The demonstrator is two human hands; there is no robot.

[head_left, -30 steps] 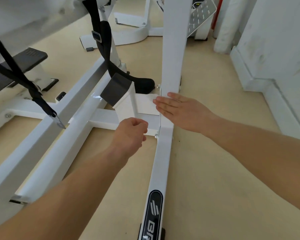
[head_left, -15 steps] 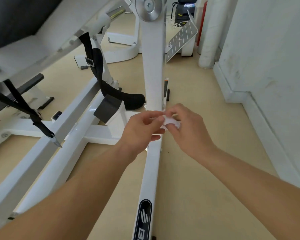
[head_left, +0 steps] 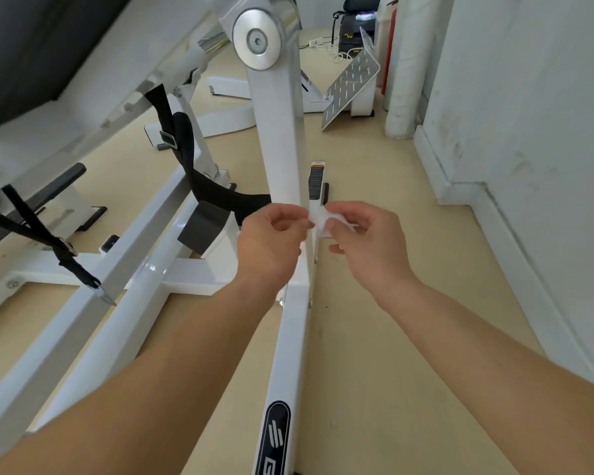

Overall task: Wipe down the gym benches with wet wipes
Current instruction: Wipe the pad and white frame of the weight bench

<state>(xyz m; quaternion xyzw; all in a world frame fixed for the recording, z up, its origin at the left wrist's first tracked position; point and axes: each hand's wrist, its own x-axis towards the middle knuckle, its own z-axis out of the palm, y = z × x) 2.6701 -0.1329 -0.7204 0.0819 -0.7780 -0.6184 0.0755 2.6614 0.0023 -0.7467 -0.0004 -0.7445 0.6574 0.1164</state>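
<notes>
Head view — right hand (head_left: pixel 369 250) half-hides wipe (head_left: pixel 319 223).

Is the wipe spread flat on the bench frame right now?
No, the wipe is bunched up, pinched between the left hand and right hand in front of the white upright.

one wide head-worn view — facing forward and down, close above left hand (head_left: pixel 268 245) and right hand (head_left: pixel 369 250), bench frame (head_left: pixel 282 138) beyond.
</notes>
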